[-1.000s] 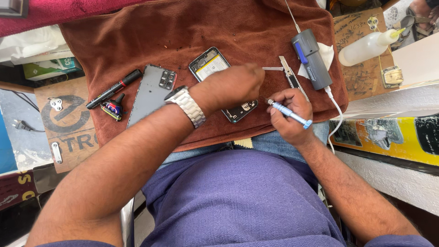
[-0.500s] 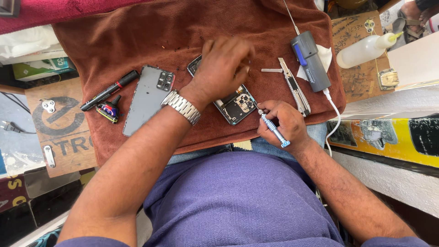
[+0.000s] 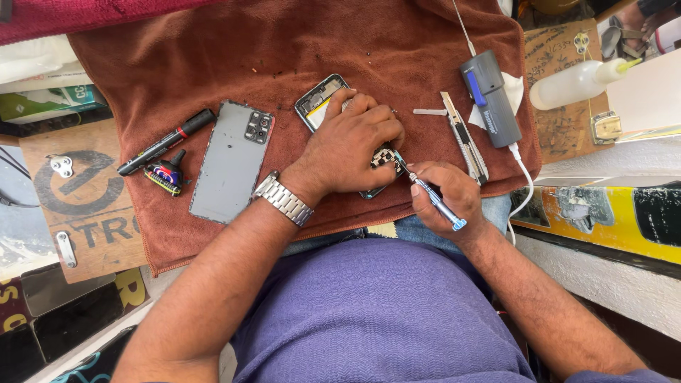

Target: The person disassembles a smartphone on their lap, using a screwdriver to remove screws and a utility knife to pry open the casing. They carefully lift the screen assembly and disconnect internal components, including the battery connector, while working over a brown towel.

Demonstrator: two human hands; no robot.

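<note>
Working from the head view — the only one: the left hand [image 3: 352, 149] lies palm-down over the opened phone [image 3: 323, 106], fingers curled to pin it on the brown towel [image 3: 397, 50], near the towel's front edge and right of its middle. The right hand [image 3: 448, 195] is closed around a small blue-handled screwdriver [image 3: 430, 195], its tip set into the phone's lower end. By my read this is the screw-work stage, and the next move calls for a steady, upright tip and firm hold-down so the bit doesn't slip.

Toward the towel's left edge sit the grey back cover [image 3: 230, 162], a black marker [image 3: 164, 142] and a little glue tube [image 3: 164, 176]; toward the right edge, a utility knife [image 3: 464, 138] and a grey-blue device [image 3: 489, 96] with a white cable.

Hard to make out — the exact screw under the tip, since the left hand covers most of the phone. Beyond the towel's right edge a white squeeze bottle [image 3: 567, 85] shows clearly.
</note>
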